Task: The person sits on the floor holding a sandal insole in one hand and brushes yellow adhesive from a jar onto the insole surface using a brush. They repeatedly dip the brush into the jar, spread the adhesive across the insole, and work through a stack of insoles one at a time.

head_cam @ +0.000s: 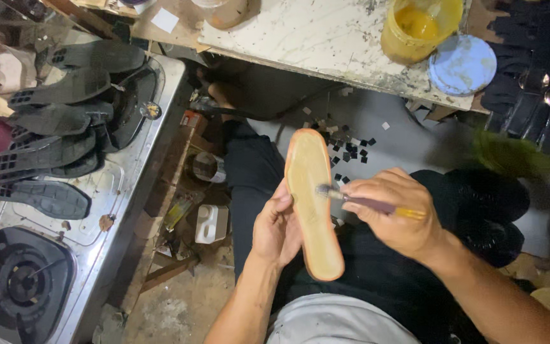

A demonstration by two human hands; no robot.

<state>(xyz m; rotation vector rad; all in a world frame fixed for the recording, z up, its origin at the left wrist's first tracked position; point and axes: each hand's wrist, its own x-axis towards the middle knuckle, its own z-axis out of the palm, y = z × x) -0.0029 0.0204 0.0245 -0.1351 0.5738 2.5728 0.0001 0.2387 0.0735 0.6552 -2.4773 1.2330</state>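
Held over the lap, a tan insole (pixel 313 204) rests in the left hand (pixel 276 230), fingers curled behind its edge, while the right hand (pixel 397 213) pinches a blurred brush (pixel 364 202) on it, open floor beyond, glue tub (pixel 418 27) cut off above.
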